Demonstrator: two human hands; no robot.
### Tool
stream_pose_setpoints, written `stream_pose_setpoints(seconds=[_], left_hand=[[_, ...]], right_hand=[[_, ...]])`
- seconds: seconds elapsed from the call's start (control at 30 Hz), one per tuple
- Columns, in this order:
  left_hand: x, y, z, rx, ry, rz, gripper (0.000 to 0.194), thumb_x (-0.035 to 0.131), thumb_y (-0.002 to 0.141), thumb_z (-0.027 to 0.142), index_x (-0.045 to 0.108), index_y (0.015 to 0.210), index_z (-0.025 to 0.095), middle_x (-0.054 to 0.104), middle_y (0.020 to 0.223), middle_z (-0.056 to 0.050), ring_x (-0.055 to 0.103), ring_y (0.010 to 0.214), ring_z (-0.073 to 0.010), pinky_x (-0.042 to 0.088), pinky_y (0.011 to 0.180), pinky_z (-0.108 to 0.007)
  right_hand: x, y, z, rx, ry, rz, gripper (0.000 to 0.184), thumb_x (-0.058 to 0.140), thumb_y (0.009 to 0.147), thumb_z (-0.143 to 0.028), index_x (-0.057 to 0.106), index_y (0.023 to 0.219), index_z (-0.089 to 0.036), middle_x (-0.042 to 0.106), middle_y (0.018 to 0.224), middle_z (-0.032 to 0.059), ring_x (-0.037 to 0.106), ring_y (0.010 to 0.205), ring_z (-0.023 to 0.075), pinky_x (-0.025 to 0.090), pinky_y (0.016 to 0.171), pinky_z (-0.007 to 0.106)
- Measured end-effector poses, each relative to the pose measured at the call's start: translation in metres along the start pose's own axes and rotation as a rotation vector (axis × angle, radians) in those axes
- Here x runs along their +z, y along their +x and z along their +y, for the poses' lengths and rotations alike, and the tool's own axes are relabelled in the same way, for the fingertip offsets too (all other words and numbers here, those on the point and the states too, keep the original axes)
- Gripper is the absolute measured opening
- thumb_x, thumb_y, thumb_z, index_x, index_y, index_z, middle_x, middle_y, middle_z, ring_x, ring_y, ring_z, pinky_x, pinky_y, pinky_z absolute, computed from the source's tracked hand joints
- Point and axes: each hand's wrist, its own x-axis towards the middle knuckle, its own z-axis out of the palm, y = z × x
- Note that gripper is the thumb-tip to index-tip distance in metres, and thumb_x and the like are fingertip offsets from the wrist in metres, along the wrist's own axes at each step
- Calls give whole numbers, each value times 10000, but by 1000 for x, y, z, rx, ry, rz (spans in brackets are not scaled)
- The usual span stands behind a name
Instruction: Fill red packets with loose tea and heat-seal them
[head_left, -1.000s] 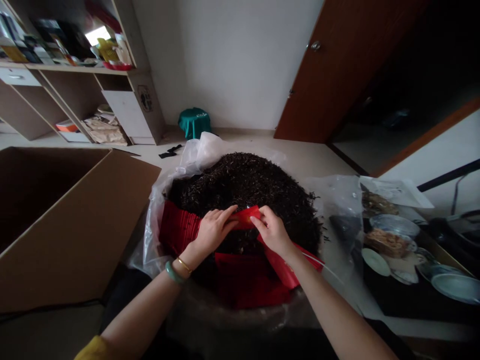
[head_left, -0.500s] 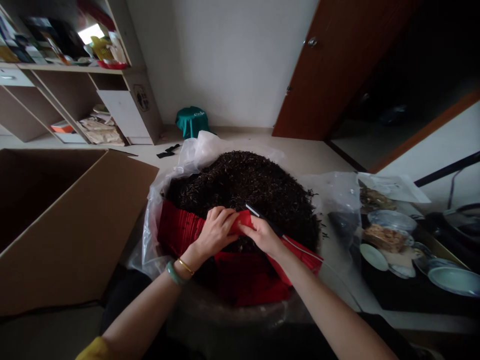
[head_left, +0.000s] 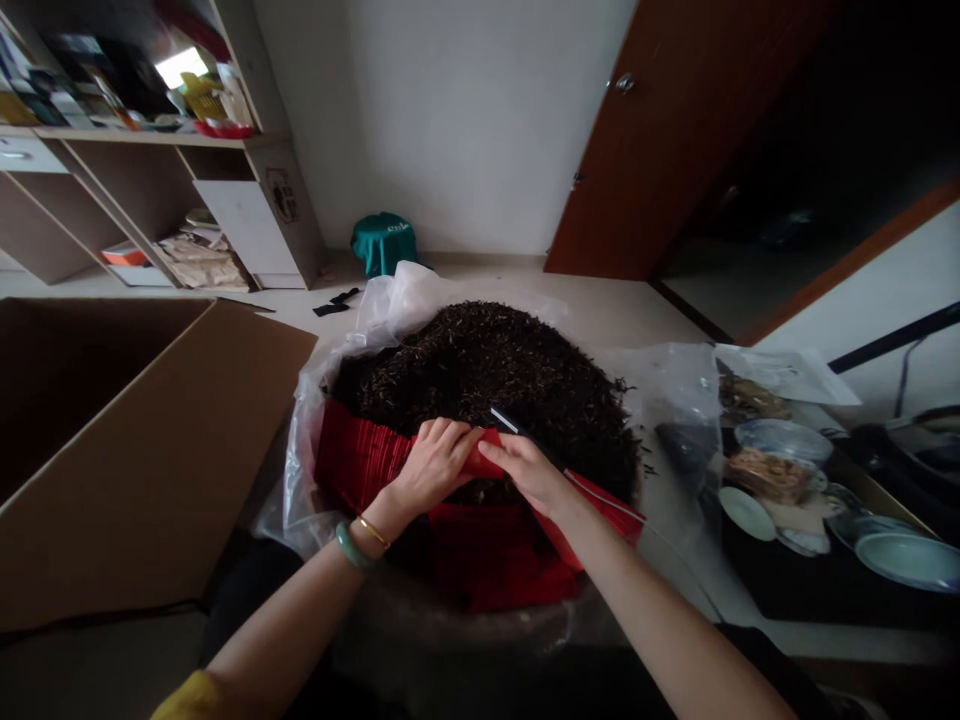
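Note:
Both hands meet over a large heap of dark, dry tea leaves. My left hand, with a green bangle and a gold bracelet at the wrist, is closed on a small red packet. Fingers of my right hand grip the packet's other end. A slim dark tool with a pale edge sticks out past my right hand; how it is held is hidden. Rows of red packets lie left of my hands, and more red packets lie below them.
Clear plastic sheeting lines the container round the leaves. An open cardboard box stands at the left. On the right, a black tray carries dishes and a plastic tub. A teal-covered stool is by the wall.
My hands have dipped slightly, and my left fingers have curled further over the red packet, so less of it shows. Everything round them stays put.

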Motion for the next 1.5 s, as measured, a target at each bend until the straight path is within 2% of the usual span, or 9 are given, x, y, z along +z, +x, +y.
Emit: stream_pose_setpoints(seconds=[0.2,0.47,0.6,0.73,1.1,1.2,1.33,1.43,1.5], left_hand=[[6,0,1,21,-12,-47,595,624,811,403,430,1305,133,584,1140,-142,519,1010,-273,392,847,-403],[12,2,6,53,-46,56,612,558,831,482,417,1290,102,562,1190,-184,492,1119,-316,373,940,-471],[8,2,1,104,-111,19,674,562,811,526,397,1301,94,561,1176,-181,513,1078,-307,407,923,-459],[2,2,-4,158,-182,-37,662,581,803,516,420,1287,95,575,1144,-170,529,1038,-284,433,905,-426],[-8,6,-11,-42,-190,-108,466,699,682,289,592,1114,150,681,971,-84,555,927,-251,455,802,-378],[-10,6,-20,-70,-251,-56,420,697,682,251,605,1079,148,686,963,-74,566,887,-222,476,824,-357],[-20,6,-31,-194,-296,43,394,721,663,231,621,1040,174,685,963,-50,570,887,-218,492,825,-360],[-26,7,-35,-261,-331,89,392,730,658,247,626,1031,187,677,946,-43,574,894,-214,501,805,-353],[-27,8,-36,-282,-349,107,397,731,657,256,626,1033,182,670,939,-46,576,882,-207,508,782,-342]], right_hand=[[4,0,2,46,2,13,422,718,651,-556,719,827,-172,707,796,21,617,832,196,418,909,396],[6,1,10,61,103,-18,398,703,677,-538,703,872,-191,713,981,47,599,1029,219,366,1020,415],[5,2,15,46,97,-17,434,653,726,-540,665,1008,-210,675,1123,48,566,1116,214,387,1015,413],[1,3,12,76,90,-41,464,627,731,-572,667,996,-192,700,1052,62,580,1102,239,416,984,425],[7,-5,-8,13,-129,-187,560,447,822,-666,664,1059,-207,711,989,49,574,1109,243,394,998,428],[1,-3,-8,-66,-233,-49,572,404,836,-670,689,966,-192,713,931,69,610,1029,254,402,984,432],[-17,9,10,-235,-301,347,522,340,873,-616,657,914,-203,685,862,73,640,857,228,484,856,407],[-15,20,28,-180,-682,144,351,561,794,-494,636,1002,-222,666,965,79,615,941,253,462,897,443],[-2,26,34,-133,-931,-129,540,692,701,-382,558,1198,-217,582,1204,122,519,1149,294,396,984,468]])
